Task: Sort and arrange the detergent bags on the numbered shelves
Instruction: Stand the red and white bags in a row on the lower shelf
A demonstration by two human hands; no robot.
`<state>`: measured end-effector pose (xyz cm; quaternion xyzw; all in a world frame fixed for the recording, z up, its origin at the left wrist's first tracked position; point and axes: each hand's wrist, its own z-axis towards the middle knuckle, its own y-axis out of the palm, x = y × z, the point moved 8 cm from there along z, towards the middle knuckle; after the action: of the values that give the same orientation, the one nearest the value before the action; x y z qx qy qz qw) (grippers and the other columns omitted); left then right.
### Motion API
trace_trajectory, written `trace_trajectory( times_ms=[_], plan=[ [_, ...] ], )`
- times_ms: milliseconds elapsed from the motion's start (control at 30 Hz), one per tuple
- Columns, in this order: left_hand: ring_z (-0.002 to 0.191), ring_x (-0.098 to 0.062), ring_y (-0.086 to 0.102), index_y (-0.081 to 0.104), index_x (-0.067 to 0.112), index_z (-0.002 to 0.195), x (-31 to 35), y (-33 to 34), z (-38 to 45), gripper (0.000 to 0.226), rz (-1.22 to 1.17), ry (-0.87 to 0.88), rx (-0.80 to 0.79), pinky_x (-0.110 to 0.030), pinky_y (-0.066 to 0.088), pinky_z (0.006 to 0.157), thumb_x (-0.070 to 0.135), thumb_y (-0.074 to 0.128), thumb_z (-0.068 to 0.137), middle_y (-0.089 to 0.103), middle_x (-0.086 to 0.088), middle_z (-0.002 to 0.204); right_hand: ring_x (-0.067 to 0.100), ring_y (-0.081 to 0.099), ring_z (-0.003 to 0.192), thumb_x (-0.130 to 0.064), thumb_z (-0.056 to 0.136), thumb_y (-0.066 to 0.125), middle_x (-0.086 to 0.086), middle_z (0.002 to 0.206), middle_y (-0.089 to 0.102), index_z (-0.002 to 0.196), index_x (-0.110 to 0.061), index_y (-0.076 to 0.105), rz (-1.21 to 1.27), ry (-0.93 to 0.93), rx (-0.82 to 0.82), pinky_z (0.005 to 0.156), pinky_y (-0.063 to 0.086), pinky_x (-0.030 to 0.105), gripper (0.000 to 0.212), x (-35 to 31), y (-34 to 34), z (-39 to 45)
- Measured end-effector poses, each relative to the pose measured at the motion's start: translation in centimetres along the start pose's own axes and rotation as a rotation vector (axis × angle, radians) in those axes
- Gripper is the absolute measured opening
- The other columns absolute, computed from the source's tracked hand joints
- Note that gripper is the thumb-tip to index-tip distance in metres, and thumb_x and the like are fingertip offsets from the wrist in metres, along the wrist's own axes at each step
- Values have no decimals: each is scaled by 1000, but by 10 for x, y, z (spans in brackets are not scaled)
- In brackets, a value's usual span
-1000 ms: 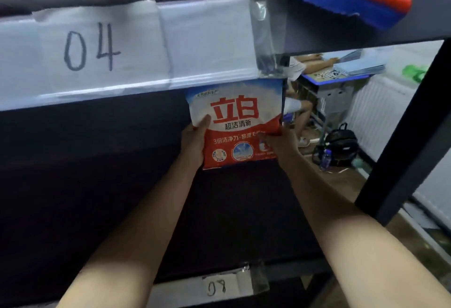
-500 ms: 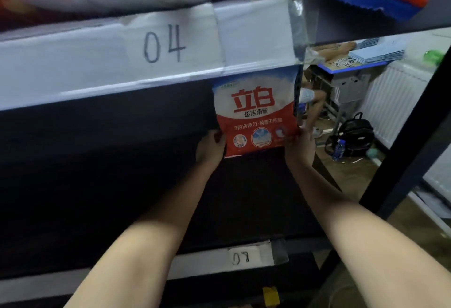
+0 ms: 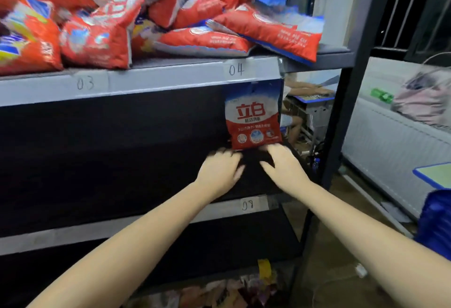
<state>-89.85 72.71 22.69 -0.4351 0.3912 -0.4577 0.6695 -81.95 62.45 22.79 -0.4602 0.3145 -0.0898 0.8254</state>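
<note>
A red-and-white detergent bag [image 3: 253,118] stands upright at the right end of the dark shelf whose front edge is labelled 08 [image 3: 247,205], under the label 04 [image 3: 236,70]. My left hand [image 3: 219,171] hovers just below and left of the bag, fingers spread and blurred, holding nothing. My right hand [image 3: 284,163] is below the bag's bottom edge with its fingers extended, at or just off the bag. A heap of red detergent bags [image 3: 151,14] lies on the shelf above, over the labels 03 [image 3: 85,83] and 04.
A dark upright post [image 3: 341,117] bounds the shelf on the right. Beyond it are a white radiator-like panel [image 3: 390,151], a desk with a seated person [image 3: 307,92], and a blue object [image 3: 436,222] at the right edge. Mixed packets [image 3: 219,293] lie on the lowest level.
Both hands have let go of the bag and drawn back from it; it now stands on its own. The view has pulled back, showing the pile on the upper shelf.
</note>
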Motion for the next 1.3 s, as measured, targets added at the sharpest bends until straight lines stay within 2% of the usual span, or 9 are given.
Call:
trace_trajectory(
  times_ms=[233,367,500,700,833,1000,1100,1167,1300],
  plan=[
    [113,-21,52,58,16,121,6,-177,-19,37,-87,147,433,-34,40,93,38,43,96,61,-2,121,16,48,118,-18,91,59,2,124,56,126,-12,55,17,-249,367,94,31,18,36,-88,-161,-17],
    [100,-30,59,65,8,107,-15,-247,-1,43,-147,96,671,-38,46,83,37,38,92,67,-8,105,26,50,117,-21,93,55,12,124,56,125,-6,55,67,-82,565,86,31,21,35,-78,-233,17],
    [116,-29,48,57,7,122,-47,-255,53,37,-232,-137,553,-37,37,97,32,44,98,58,-11,123,36,53,112,-38,97,41,23,122,57,117,2,58,-92,281,367,83,40,34,47,-36,-243,63],
    [117,-38,45,55,2,122,-81,-235,114,54,-309,-445,407,-41,37,96,47,38,96,56,-20,125,35,49,120,-41,101,30,21,133,51,130,-2,49,-211,318,120,91,39,32,52,-35,-232,97],
    [111,-38,52,60,-1,113,-91,-237,130,60,-391,-490,405,-39,38,94,53,42,93,62,-20,116,30,57,110,-43,94,48,16,125,58,127,-7,52,48,322,162,92,45,36,49,-29,-226,111],
    [99,-34,60,65,-1,96,-87,-242,122,55,-510,-452,451,-34,38,73,51,47,93,67,-17,99,26,57,86,-37,91,55,14,103,64,109,-2,63,292,326,328,64,42,29,40,-17,-229,98],
    [103,-30,58,61,5,102,-74,-244,103,49,-603,-438,503,-34,41,80,51,51,91,65,-11,105,25,63,89,-32,89,62,14,108,66,115,-1,61,874,391,350,74,55,37,40,-5,-210,77],
    [102,-26,58,60,8,104,-61,-242,86,44,-658,-404,528,-33,42,81,49,53,90,65,-8,106,24,65,85,-24,87,66,14,106,65,115,-5,56,1259,453,273,62,59,38,35,-5,-191,60],
    [93,-15,55,58,12,98,-41,-230,43,32,-786,-360,603,-27,37,74,43,58,89,63,0,103,27,66,90,-16,80,71,14,102,66,111,-7,56,1543,541,164,51,59,38,36,-2,-162,25]
  ],
)
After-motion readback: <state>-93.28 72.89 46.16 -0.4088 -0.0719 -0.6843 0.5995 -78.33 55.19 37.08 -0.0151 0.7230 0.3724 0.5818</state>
